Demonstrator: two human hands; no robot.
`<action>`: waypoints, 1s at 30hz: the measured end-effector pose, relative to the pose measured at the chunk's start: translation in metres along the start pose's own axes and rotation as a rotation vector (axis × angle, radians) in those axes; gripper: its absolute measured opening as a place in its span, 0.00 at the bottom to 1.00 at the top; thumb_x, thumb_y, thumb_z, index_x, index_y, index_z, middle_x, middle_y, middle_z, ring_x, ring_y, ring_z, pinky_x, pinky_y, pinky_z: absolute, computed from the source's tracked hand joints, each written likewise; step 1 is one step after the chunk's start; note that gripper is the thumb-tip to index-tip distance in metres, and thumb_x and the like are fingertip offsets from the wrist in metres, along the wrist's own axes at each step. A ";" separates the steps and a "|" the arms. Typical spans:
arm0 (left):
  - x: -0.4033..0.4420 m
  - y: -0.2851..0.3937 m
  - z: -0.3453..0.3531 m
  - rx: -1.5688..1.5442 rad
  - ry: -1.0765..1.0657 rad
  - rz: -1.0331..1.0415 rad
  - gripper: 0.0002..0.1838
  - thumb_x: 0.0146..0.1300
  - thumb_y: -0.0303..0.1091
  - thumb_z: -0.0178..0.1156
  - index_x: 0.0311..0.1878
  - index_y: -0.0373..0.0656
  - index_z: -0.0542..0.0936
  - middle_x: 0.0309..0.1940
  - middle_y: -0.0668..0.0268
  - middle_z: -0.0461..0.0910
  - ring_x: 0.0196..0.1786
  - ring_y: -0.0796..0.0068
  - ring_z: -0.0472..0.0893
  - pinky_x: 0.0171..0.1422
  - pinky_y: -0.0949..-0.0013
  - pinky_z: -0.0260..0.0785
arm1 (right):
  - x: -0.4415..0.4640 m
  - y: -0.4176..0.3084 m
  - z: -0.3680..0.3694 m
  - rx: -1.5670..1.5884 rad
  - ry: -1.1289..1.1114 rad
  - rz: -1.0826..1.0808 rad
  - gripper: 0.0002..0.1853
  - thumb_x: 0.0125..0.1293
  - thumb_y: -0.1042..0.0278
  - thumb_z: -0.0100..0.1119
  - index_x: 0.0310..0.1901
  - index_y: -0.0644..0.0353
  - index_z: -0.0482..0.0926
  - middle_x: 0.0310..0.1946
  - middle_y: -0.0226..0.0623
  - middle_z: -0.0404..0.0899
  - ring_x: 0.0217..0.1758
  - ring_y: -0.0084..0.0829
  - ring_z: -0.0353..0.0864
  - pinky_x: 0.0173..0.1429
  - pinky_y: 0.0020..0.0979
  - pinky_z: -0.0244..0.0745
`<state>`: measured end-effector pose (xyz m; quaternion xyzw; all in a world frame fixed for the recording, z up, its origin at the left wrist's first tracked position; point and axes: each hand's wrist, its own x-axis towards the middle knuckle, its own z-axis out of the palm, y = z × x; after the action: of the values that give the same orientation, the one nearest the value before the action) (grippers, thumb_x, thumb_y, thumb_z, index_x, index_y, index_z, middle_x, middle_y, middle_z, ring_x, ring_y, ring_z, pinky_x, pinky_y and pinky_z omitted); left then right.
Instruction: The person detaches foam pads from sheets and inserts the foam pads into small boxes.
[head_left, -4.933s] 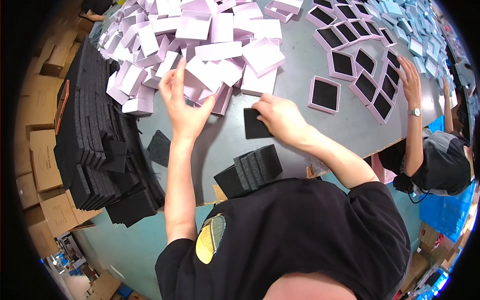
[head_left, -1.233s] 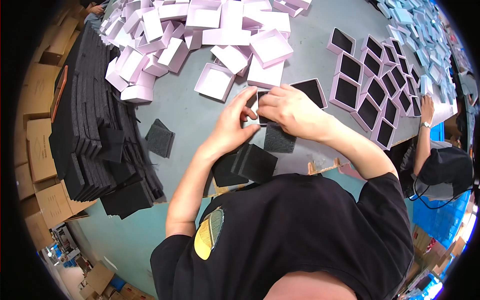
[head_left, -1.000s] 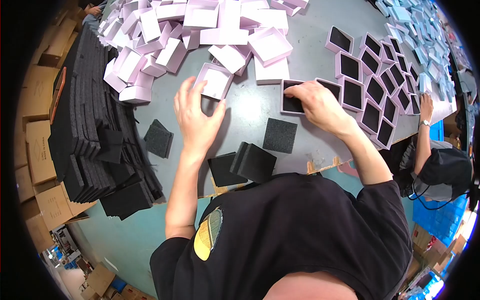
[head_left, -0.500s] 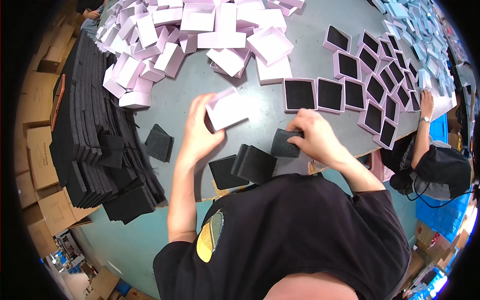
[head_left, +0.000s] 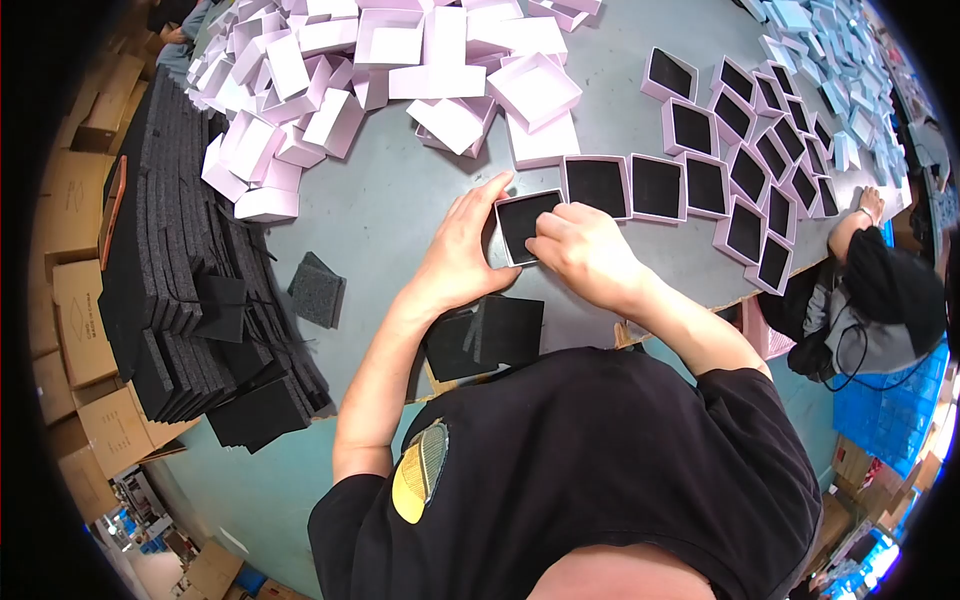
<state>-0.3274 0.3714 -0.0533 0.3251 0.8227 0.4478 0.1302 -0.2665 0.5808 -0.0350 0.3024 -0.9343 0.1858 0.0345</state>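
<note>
My left hand [head_left: 462,248] is wrapped around the left side of a small pale pink box [head_left: 519,263], thumb at its near edge and fingers at its far corner. A black foam pad [head_left: 522,222] lies inside that box, covering its bottom. The curled fingers of my right hand [head_left: 588,252] are closed on the pad's right part, over the box's right wall; the fingertips are partly hidden. Several loose black foam pads [head_left: 510,330] lie overlapping at the near table edge. Farther left rests a small pile of foam pads [head_left: 317,290].
Empty pink boxes [head_left: 430,82] are heaped at the back. Foam-lined boxes [head_left: 657,187] spread to the right. Tall stacks of black foam sheets [head_left: 172,250] stand at left. Light blue boxes [head_left: 855,90] lie far right, near a co-worker's arm [head_left: 860,225].
My left hand has moved right with the box. My right hand has carried a foam pad up and left into it. The loose pads at the near edge have shifted and lie flatter.
</note>
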 end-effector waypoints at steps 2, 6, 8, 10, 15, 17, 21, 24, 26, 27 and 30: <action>0.005 -0.001 0.001 0.041 -0.022 0.067 0.57 0.38 0.26 0.79 0.77 0.48 0.62 0.63 0.57 0.73 0.68 0.56 0.73 0.74 0.57 0.66 | 0.000 0.000 -0.002 0.080 -0.035 0.070 0.11 0.57 0.74 0.62 0.43 0.63 0.85 0.43 0.38 0.83 0.46 0.41 0.82 0.50 0.38 0.78; 0.018 0.000 0.004 0.122 -0.132 0.160 0.55 0.39 0.30 0.81 0.75 0.46 0.65 0.66 0.55 0.72 0.68 0.52 0.71 0.74 0.55 0.64 | -0.050 -0.009 -0.057 0.169 0.291 0.236 0.17 0.57 0.74 0.67 0.50 0.60 0.85 0.56 0.43 0.81 0.62 0.48 0.79 0.65 0.42 0.74; 0.021 0.005 0.009 0.161 -0.171 0.175 0.56 0.38 0.32 0.81 0.75 0.43 0.64 0.67 0.53 0.71 0.69 0.50 0.70 0.74 0.54 0.64 | -0.107 -0.005 -0.081 -0.150 0.558 0.632 0.32 0.50 0.69 0.76 0.60 0.59 0.80 0.64 0.50 0.75 0.70 0.50 0.72 0.71 0.47 0.68; 0.027 0.013 0.010 0.187 -0.227 0.161 0.59 0.38 0.34 0.82 0.76 0.42 0.62 0.71 0.51 0.66 0.69 0.49 0.69 0.75 0.54 0.63 | -0.169 0.011 -0.074 -0.378 0.750 1.060 0.52 0.40 0.65 0.83 0.71 0.57 0.69 0.70 0.58 0.65 0.76 0.54 0.62 0.75 0.50 0.64; 0.044 0.024 0.010 0.259 -0.360 0.175 0.57 0.42 0.36 0.79 0.77 0.45 0.60 0.75 0.45 0.59 0.72 0.44 0.68 0.75 0.52 0.65 | -0.217 0.051 -0.022 -0.278 0.574 1.245 0.65 0.37 0.59 0.87 0.79 0.43 0.57 0.79 0.65 0.46 0.81 0.61 0.50 0.80 0.51 0.56; 0.052 0.024 0.015 0.262 -0.381 0.189 0.57 0.44 0.41 0.79 0.78 0.48 0.59 0.75 0.47 0.58 0.72 0.41 0.68 0.73 0.50 0.67 | -0.197 0.072 -0.019 -0.258 0.685 1.217 0.61 0.40 0.55 0.86 0.78 0.43 0.60 0.78 0.63 0.48 0.80 0.62 0.52 0.79 0.52 0.57; 0.077 0.020 0.046 0.178 -0.364 0.280 0.50 0.51 0.38 0.75 0.77 0.45 0.60 0.74 0.42 0.58 0.72 0.40 0.68 0.72 0.53 0.69 | -0.177 0.120 -0.022 -0.354 0.632 1.150 0.47 0.52 0.52 0.79 0.74 0.49 0.66 0.77 0.62 0.53 0.78 0.65 0.53 0.79 0.55 0.56; 0.106 0.023 0.072 0.080 -0.360 0.253 0.45 0.55 0.29 0.69 0.76 0.40 0.59 0.72 0.41 0.58 0.70 0.40 0.69 0.71 0.53 0.68 | -0.181 0.157 -0.021 -0.443 0.606 1.141 0.35 0.65 0.54 0.68 0.71 0.54 0.69 0.76 0.59 0.57 0.78 0.64 0.54 0.79 0.55 0.53; 0.128 0.022 0.096 0.072 -0.248 0.308 0.40 0.58 0.20 0.61 0.75 0.38 0.60 0.73 0.40 0.57 0.70 0.42 0.70 0.71 0.56 0.69 | -0.174 0.160 -0.028 -0.607 0.642 1.113 0.31 0.67 0.57 0.66 0.70 0.54 0.71 0.74 0.56 0.61 0.79 0.58 0.55 0.79 0.53 0.53; 0.140 0.021 0.104 0.023 -0.207 0.320 0.39 0.59 0.17 0.59 0.75 0.37 0.60 0.74 0.40 0.56 0.70 0.43 0.71 0.72 0.56 0.68 | -0.162 0.148 -0.041 -0.651 0.696 1.073 0.30 0.68 0.58 0.65 0.69 0.54 0.73 0.73 0.54 0.63 0.79 0.56 0.56 0.78 0.52 0.53; 0.154 0.026 0.110 -0.198 -0.249 0.292 0.33 0.59 0.16 0.56 0.70 0.37 0.67 0.74 0.41 0.59 0.67 0.45 0.75 0.69 0.53 0.69 | -0.108 0.087 -0.057 -0.290 0.660 0.580 0.29 0.57 0.68 0.69 0.63 0.57 0.78 0.72 0.48 0.68 0.77 0.51 0.63 0.77 0.51 0.57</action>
<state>-0.3775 0.5533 -0.0821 0.4792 0.6963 0.4970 0.1961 -0.2313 0.7266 -0.0293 -0.0548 -0.9357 0.1414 0.3184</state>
